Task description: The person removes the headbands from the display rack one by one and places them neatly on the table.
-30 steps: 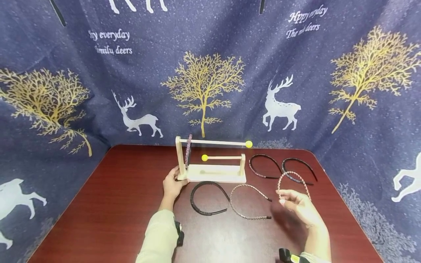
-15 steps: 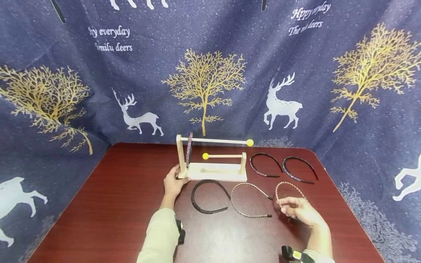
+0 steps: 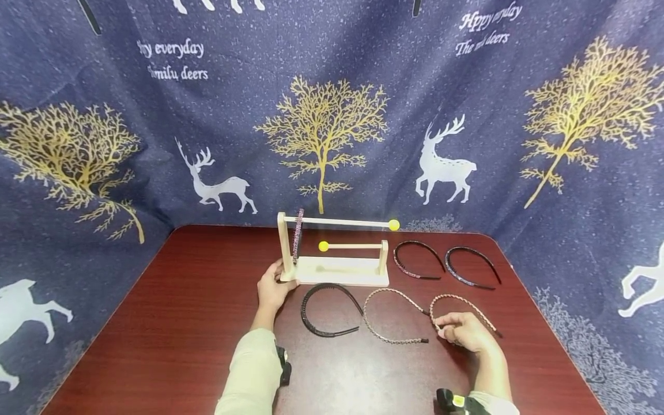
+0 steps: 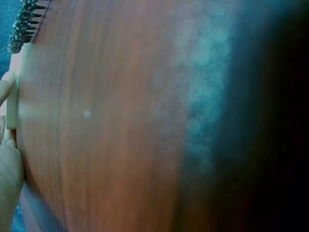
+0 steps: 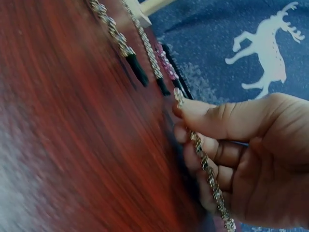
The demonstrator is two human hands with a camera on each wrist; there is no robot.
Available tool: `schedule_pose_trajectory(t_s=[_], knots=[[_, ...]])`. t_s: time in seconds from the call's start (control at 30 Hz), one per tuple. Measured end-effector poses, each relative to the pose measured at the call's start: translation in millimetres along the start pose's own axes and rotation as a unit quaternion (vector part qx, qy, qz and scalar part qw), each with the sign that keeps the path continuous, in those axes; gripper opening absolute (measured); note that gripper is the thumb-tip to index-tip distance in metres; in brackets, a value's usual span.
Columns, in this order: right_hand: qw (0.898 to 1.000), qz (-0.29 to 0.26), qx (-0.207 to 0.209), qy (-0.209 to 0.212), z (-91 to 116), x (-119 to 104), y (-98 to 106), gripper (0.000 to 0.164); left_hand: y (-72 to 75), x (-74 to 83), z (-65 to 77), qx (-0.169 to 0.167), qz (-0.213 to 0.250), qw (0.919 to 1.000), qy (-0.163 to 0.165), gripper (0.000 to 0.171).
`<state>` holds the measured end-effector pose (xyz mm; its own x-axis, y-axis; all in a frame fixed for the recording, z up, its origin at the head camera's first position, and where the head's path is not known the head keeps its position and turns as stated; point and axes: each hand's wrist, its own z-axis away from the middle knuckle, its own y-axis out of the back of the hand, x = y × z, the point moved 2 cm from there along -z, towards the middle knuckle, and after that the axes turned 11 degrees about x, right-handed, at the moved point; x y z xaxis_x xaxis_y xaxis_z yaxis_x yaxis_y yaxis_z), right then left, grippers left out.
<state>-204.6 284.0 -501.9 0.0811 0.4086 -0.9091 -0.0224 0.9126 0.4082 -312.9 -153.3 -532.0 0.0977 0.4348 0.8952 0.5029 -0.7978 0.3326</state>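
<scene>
My left hand [image 3: 271, 291] grips the left end of the base of a pale wooden headband stand [image 3: 337, 271]. On the stand's upper rod, near its left post, hangs a headband with pink-purple beads [image 3: 298, 236]. At the front right, my right hand [image 3: 469, 333] pinches one side of a thin gold beaded headband [image 5: 210, 176] between thumb and fingers, close over the table. A similar beaded headband [image 3: 396, 342] lies just left of it. In the left wrist view, only the thumb and fingertips [image 4: 6, 87] show at the base edge.
A black toothed headband [image 3: 305, 317] lies in front of the stand. Two black headbands lie at the back right, one with pink beads [image 3: 404, 271], one with bluish beads [image 3: 459, 279]. Yellow balls cap the rods [image 3: 358, 222]. A deer-print cloth [image 3: 332, 144] hangs behind the table.
My right hand has lowered the gold beaded headband toward the table, and the band has tipped from fairly upright to nearly flat. The left hand stays on the stand.
</scene>
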Motion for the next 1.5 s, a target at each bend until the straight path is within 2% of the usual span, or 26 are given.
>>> schedule_pose_trajectory(t_s=[0.13, 0.27, 0.57, 0.8, 0.97, 1.13, 1.3, 1.37, 1.5], knots=[[0.999, 0.026, 0.021, 0.002, -1.9, -3.9, -5.1, 0.027, 0.7, 1.1, -0.7, -0.001, 0.003, 1.0000, -0.004, 0.070], [0.999, 0.039, 0.026, 0.006, -2.1, -5.2, -7.5, 0.026, 1.5, 0.0, 1.5, -0.003, 0.008, 1.0000, 0.004, 0.070], [0.997, 0.053, 0.051, 0.003, -3.1, 0.2, -4.6, 0.030, -1.8, -4.0, 3.9, -0.001, 0.007, 0.9999, 0.009, 0.070], [0.997, 0.064, 0.041, 0.020, -1.8, -1.1, -3.2, 0.030, -2.5, -3.4, 3.8, -0.001, 0.003, 0.9999, 0.010, 0.070], [0.998, 0.039, 0.033, 0.028, -1.8, -8.1, -4.7, 0.031, -2.0, -1.5, 2.8, -0.002, 0.006, 1.0000, 0.007, 0.070], [0.997, 0.014, 0.057, 0.041, -3.3, -21.7, -13.4, 0.035, -0.8, -1.1, 3.5, -0.006, 0.005, 0.9999, 0.008, 0.071], [0.993, -0.048, 0.067, 0.085, -7.4, -38.6, -34.4, 0.040, 0.9, -1.5, 4.3, -0.009, 0.006, 0.9998, 0.014, 0.071], [0.990, -0.079, 0.060, 0.104, -10.5, -46.9, -44.8, 0.041, 1.8, 0.0, 3.9, -0.008, 0.007, 0.9998, 0.015, 0.071], [0.984, -0.133, 0.039, 0.117, -16.4, -66.3, -64.0, 0.042, 2.2, 2.1, 1.9, -0.012, 0.008, 0.9998, 0.017, 0.071]])
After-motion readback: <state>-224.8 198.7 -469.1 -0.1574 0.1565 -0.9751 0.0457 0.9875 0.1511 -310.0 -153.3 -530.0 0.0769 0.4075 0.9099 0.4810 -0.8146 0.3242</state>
